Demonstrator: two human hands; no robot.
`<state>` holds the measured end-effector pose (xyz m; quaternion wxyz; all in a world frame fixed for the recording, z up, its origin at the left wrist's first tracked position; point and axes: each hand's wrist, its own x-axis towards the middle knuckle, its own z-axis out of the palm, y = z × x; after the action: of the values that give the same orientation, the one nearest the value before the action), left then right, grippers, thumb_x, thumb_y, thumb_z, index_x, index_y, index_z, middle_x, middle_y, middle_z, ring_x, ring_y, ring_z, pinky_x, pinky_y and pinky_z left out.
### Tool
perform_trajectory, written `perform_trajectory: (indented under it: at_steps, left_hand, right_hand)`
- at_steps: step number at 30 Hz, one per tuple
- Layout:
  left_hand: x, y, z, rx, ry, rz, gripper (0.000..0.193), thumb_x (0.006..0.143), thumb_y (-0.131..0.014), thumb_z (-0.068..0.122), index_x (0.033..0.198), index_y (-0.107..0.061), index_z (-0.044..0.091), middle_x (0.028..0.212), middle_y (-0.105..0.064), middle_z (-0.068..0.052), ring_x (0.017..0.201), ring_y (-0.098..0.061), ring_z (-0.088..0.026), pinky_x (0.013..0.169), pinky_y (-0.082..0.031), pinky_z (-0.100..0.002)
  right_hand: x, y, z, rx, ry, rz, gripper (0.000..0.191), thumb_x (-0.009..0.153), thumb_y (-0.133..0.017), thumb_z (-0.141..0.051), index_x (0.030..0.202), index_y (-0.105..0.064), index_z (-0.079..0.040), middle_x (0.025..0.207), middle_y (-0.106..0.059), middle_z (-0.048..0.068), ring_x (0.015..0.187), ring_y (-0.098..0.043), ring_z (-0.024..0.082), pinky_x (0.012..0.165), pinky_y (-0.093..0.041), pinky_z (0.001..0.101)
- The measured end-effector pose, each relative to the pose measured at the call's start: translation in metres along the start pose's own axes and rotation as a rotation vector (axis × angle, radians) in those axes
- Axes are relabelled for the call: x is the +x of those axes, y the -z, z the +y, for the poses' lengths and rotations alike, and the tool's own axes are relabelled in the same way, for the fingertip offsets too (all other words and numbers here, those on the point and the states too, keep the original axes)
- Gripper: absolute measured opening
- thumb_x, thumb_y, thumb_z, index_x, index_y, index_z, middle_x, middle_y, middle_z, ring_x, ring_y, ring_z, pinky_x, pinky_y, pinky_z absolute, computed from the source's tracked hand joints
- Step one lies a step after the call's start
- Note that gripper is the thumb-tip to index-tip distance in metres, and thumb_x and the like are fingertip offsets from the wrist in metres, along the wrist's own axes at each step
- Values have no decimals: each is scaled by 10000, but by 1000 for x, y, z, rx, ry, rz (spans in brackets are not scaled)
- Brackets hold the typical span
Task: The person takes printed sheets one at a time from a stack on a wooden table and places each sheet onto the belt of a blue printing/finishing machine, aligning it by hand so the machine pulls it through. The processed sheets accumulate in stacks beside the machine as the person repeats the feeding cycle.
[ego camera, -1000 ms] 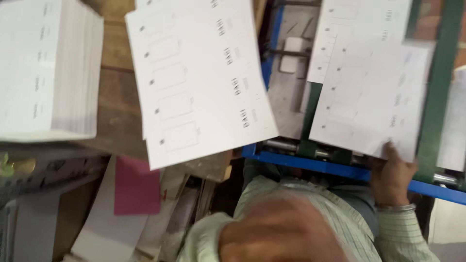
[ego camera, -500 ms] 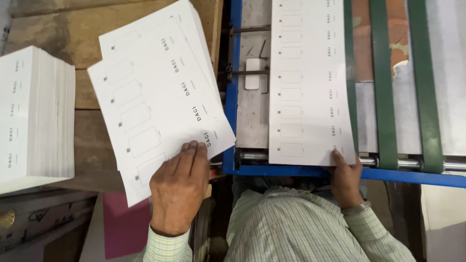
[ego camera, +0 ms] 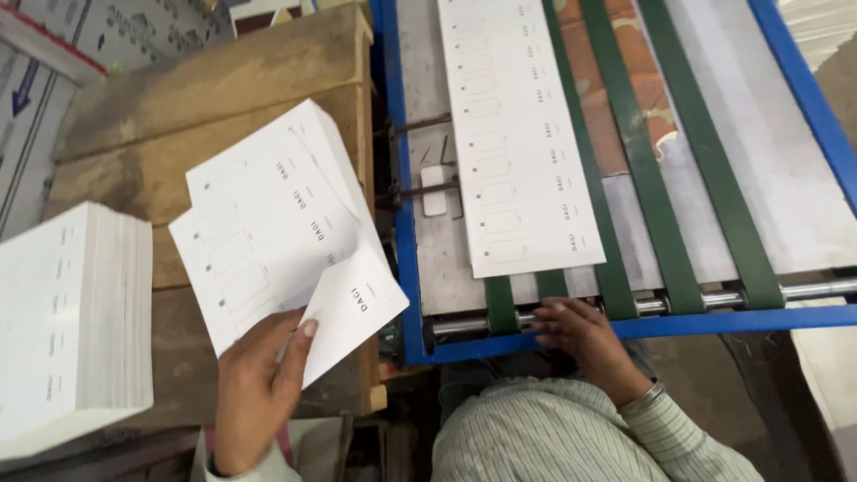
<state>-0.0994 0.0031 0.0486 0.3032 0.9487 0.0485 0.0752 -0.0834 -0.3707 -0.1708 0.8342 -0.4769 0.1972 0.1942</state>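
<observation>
The left hand (ego camera: 254,384) gripped loose printed sheets (ego camera: 277,232) at the wooden desk's (ego camera: 178,98) right edge. The right hand (ego camera: 580,332) rested unclenched, empty, on the conveyor's blue front rail (ego camera: 714,319). Sheet edges were best squared before feeding.

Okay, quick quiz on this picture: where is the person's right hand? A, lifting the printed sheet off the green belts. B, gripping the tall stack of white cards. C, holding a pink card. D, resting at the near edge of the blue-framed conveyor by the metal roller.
D: the right hand lies at the near edge of the blue-framed conveyor by the metal roller, while the left hand holds the loose printed sheets.
</observation>
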Motion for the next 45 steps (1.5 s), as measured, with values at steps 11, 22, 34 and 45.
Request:
perform_trajectory:
  at_steps: [11,22,34,45]
  left_hand:
    - [-53,-101,81,241,-679,-90,472,897,-717,298,1250,-667,-13,1301,-628,-183,1285,-539,-339,1159,-309,-586]
    - [-14,-44,9,634,-480,131,313,860,-737,51,1163,-720,-23,1197,-744,-169,1104,-728,-271,920,-592,-360]
    - [-17,-44,1,484,-338,63,445,701,-871,180,1106,-749,38,1135,-760,-120,1070,-722,-258,870,-589,-379]
    - [-16,-43,-54,438,-288,-276,539,762,-840,361,1208,-731,79,1187,-739,-159,1132,-696,-284,936,-547,-426]
  right_hand:
    - [-14,-83,-4,211,139,-260,397,1000,-601,-122,1359,-555,43,1226,-681,166,1098,-632,280,883,-533,393]
    - [35,32,-15,136,449,382,253,982,-579,-102,1215,-597,-7,1012,-692,67,773,-683,174,590,-576,319]
    - [44,11,32,76,447,398,309,1004,-596,-36,1298,-566,55,1229,-668,104,1090,-677,186,894,-586,299]
    - [55,-2,-3,-44,-175,275,353,1047,-500,-268,1225,-609,17,1093,-714,171,1041,-699,294,912,-577,444]
